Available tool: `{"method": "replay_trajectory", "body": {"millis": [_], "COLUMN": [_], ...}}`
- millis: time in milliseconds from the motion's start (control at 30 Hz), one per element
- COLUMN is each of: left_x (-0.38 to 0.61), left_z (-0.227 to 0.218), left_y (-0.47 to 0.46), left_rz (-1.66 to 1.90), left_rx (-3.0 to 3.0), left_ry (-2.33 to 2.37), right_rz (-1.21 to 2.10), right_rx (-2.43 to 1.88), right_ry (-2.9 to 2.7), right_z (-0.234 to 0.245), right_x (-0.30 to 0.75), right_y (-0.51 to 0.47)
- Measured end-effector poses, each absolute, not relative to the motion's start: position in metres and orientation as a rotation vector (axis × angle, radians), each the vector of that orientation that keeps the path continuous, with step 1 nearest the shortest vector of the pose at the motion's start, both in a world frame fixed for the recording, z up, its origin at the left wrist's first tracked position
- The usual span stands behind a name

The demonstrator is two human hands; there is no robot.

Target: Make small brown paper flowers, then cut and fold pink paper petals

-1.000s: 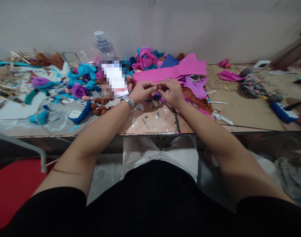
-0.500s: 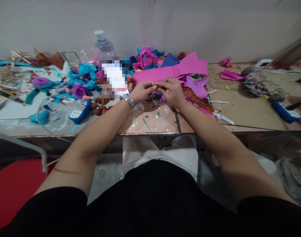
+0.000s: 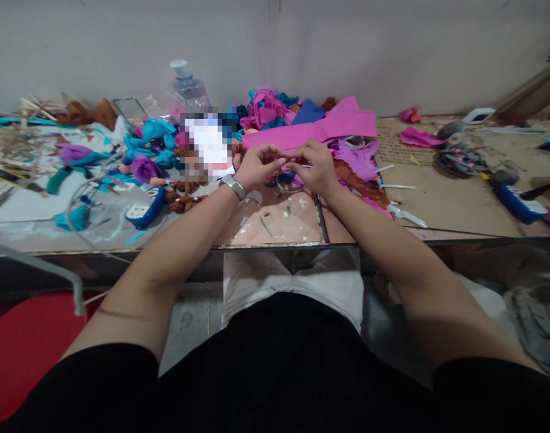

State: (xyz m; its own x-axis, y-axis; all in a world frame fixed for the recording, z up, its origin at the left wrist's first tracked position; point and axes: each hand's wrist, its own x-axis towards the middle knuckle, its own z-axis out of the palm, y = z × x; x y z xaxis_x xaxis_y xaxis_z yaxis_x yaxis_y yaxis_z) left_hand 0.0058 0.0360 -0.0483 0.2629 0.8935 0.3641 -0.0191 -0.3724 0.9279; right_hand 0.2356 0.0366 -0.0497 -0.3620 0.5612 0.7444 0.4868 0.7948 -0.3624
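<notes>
My left hand (image 3: 258, 168), with a metal watch (image 3: 233, 186) at its wrist, is closed in a pinch. Facing it, my right hand (image 3: 318, 169) pinches too, the fingertips of both nearly meeting. Between them shows a small brown crumpled piece (image 3: 288, 157), mostly hidden by the fingers. A roll of tape (image 3: 284, 183) seems to lie just under the hands. Behind them stretches a strip of pink crepe paper (image 3: 302, 133), and brown crepe paper (image 3: 358, 180) lies right of my right hand.
A bottle (image 3: 189, 87) stands at the back, behind a blurred-out patch. Blue-and-white tools or boxes lie left (image 3: 144, 207) and right (image 3: 521, 204). Paper flowers and scraps (image 3: 146, 168) cover the left side. A pincushion-like bundle (image 3: 458, 159) sits on cardboard. A red stool (image 3: 31, 355) is lower left.
Both hands stay in nearly the same place, pinched together. A bit more brown shows between the fingertips, and the view has shifted very slightly.
</notes>
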Motion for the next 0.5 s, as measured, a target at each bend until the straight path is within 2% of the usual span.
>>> {"method": "replay_trajectory", "body": {"millis": [500], "left_x": [0.011], "left_z": [-0.032], "left_y": [0.018], "left_rz": [1.239], "left_rx": [1.613], "left_ry": [0.956], "right_rz": [0.193], "right_rx": [-0.822], "right_ry": [-2.028], "right_z": [-0.043], "right_x": [0.232], "right_y": [0.029]}}
